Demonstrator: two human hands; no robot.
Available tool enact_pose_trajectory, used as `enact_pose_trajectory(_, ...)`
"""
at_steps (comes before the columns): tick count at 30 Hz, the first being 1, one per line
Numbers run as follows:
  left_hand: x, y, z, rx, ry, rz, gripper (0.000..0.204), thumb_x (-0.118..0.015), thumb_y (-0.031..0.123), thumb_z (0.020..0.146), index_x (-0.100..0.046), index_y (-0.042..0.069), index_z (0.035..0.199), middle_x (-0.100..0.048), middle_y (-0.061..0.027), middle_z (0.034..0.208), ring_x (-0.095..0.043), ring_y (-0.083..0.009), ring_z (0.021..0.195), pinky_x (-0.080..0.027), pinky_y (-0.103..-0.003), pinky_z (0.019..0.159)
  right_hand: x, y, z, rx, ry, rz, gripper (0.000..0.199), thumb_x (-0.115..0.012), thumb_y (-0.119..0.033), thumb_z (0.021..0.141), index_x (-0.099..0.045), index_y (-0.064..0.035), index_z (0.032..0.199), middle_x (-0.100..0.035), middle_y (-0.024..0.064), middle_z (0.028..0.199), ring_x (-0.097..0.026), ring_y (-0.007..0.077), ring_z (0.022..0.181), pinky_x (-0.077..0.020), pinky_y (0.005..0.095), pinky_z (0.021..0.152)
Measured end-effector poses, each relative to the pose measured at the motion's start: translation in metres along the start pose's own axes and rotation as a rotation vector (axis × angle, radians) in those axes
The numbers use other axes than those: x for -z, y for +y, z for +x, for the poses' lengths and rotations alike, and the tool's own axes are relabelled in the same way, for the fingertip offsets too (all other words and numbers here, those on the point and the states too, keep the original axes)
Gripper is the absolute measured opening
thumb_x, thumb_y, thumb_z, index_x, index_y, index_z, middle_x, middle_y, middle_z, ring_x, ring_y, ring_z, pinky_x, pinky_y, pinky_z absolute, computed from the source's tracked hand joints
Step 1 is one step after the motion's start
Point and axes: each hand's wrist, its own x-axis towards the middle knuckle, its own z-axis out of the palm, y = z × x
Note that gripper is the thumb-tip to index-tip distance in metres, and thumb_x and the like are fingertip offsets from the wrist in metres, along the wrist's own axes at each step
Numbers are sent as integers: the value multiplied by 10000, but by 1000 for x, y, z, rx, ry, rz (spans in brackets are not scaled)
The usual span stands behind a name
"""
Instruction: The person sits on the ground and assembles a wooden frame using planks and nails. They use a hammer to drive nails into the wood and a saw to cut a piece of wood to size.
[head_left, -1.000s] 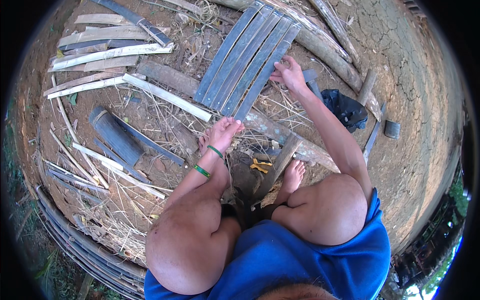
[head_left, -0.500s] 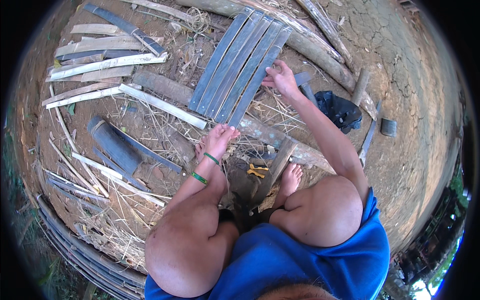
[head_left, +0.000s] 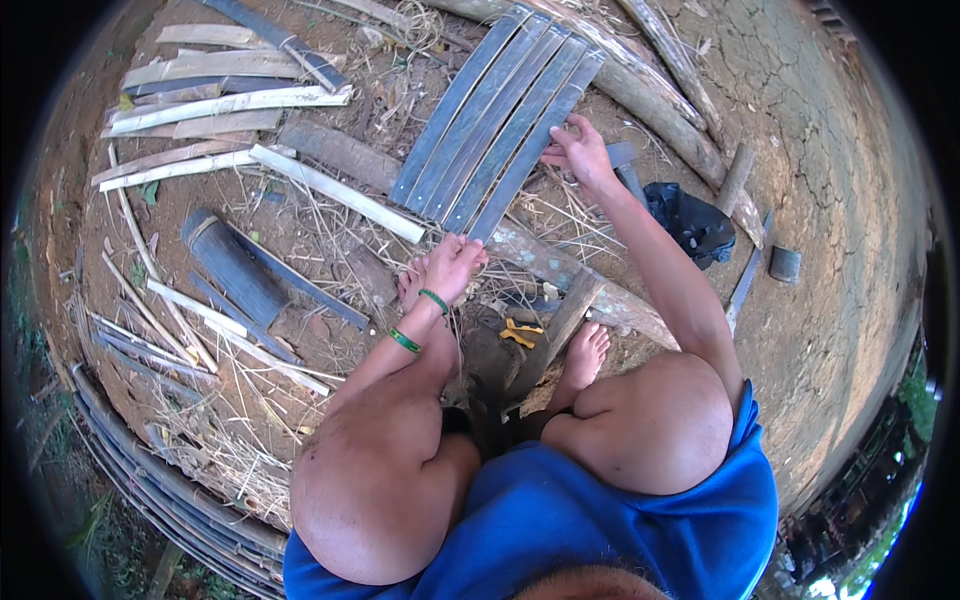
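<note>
bamboo slats (head_left: 500,120) grey-blue, smooth matt skin; pale split strips (head_left: 230,105) raw fibrous wood; ground (head_left: 800,100) dry cracked earth; shirt (head_left: 560,530) blue cloth; wristbands (head_left: 405,340) green

dirt ground (head_left: 800,130) — grey bamboo slats (head_left: 500,120) | log (head_left: 600,280) | black cloth (head_left: 690,222)

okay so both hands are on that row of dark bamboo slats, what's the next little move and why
Probably nudge the rightmost slat sideways against its neighbours. The right hand already rests on its outer edge, and the left hand sits at the near ends of the bamboo slats, where it can steady them. The slats lie side by side across a log, nearly flush, so closing that last seam looks like the smallest useful step.
</note>
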Motion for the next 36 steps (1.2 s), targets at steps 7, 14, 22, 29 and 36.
enact_pose_trajectory(7,-1,5,-5,36,-6,-74,215,-671,177,1010,-545,3,1003,-681,-96,927,-710,-148,850,-571,-253,755,1,1,3,-2,-3,-20,440,-605,-124,1021,-442,40,1396,-664,196,1113,-724,264,931,-644,357,820)
enact_pose_trajectory(14,0,6,-4,42,-11,-77,202,-667,176,1013,-563,3,1001,-690,-98,941,-714,-154,888,-571,-259,791,5,-3,-5,-10,47,-128,425,-594,-239,1038,-503,29,1355,-677,175,1084,-719,248,932,-614,363,817)
enact_pose_trajectory(22,1,7,-3,49,-27,-61,215,-659,185,1017,-576,-13,1031,-702,-118,972,-724,-192,928,-577,-292,838,101,39,-114,9,-613,-1334,313,-571,-244,961,-677,-40,1174,-716,243,1049,-678,413,1060,-531,473,944)
enact_pose_trajectory(29,-2,2,-2,16,-49,-118,188,-638,167,1024,-569,-7,1018,-700,-133,991,-728,-213,932,-587,-304,859,154,108,-212,68,-368,-1399,870,-855,-327,760,-409,-97,1471,-573,244,1360,-576,441,1233,-494,502,1013)
enact_pose_trajectory(36,4,-1,-1,12,-26,-88,141,-609,138,1035,-523,35,992,-697,-156,990,-728,-247,951,-595,-337,887,137,108,-222,175,-219,-1342,733,-837,-274,764,-492,-93,1386,-626,205,1195,-624,424,1122,-521,508,955)
